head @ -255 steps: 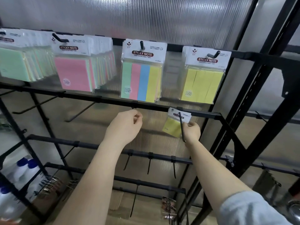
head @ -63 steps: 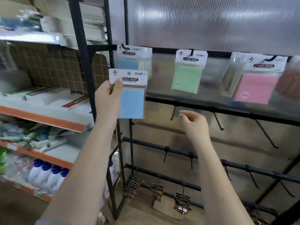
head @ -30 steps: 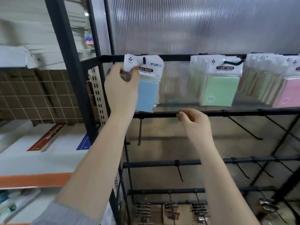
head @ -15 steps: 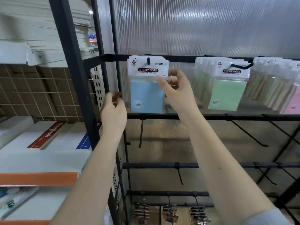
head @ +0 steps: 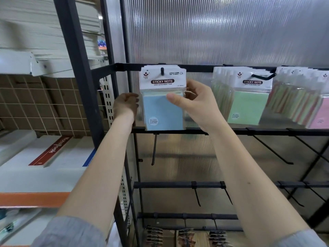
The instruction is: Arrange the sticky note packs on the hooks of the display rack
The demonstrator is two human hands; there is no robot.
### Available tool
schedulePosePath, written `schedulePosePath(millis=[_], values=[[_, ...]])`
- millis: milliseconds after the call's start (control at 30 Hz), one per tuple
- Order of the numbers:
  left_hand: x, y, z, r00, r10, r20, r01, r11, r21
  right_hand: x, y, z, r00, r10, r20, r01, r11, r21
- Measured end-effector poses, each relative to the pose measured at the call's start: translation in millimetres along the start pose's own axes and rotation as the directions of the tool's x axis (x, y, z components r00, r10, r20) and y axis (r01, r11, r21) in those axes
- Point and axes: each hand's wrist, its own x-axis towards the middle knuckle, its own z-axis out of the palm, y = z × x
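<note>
— Blue sticky note pack: where now?
— Hanging on the leftmost hook of the top bar of the display rack, at the rack's left end, front of a stack of like packs. Lower edge level with the second bar.
— Changed since half a second back?
— Right hand shifted lower on the pack; thumb now across the blue pad's upper right corner, fingers curled behind the right edge, pinching it. Left hand raised from below up to the pack's left edge. A second back, left hand alone at the header, right hand down on the second bar.
— Left hand's grip?
— Fingers curled, just beside the pack's left side; cannot tell whether touching or holding anything.
— Holders and contents?
— Clear glossy plastic sleeve, white card header printed "STICKY NOTE", square blue pad inside with a round white label at its lower left. Next hook to the right: green packs, same sleeves, several deep. Farther right, at the frame's edge: pink packs, fanned.
— Materials around?
— Black metal bars, thin black pegs bare on the lower bars. Ribbed translucent panel behind. Dark upright post at left, perforated white strip beside it. Beyond, white boxes on an orange-edged shelf. Binder clips low at the rack's foot.
</note>
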Motion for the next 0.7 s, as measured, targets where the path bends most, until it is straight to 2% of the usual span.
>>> schedulePosePath(millis=[200, 367, 533, 600, 700], values=[[-3.3, 17.9, 6.9, 0.964, 0.193, 0.181, -0.194, 0.981, -0.010, -5.8, -4.1, 1.6, 1.000, -0.003, 0.007, 0.003, 0.999, 0.048], [5.1, 22.8, 6.9, 0.961, 0.157, 0.226, -0.122, 0.979, -0.161, -13.1, 0.3, -0.8, 0.998, 0.012, -0.060, -0.015, 0.998, -0.061], [2.5, 24.5, 3.2, 0.936, 0.259, 0.239, -0.207, 0.952, -0.224, -22.8, 5.3, -0.9, 0.987, -0.006, -0.161, -0.021, 0.985, -0.169], [1.7, 28.5, 0.9, 0.916, 0.275, 0.291, -0.221, 0.954, -0.205, -26.1, 7.7, 0.4, 0.976, 0.010, -0.215, -0.048, 0.984, -0.170], [1.1, 33.3, -1.9, 0.849, 0.325, 0.416, -0.264, 0.944, -0.199, -30.3, 9.5, 1.4, 0.971, 0.004, -0.241, -0.065, 0.968, -0.243]])
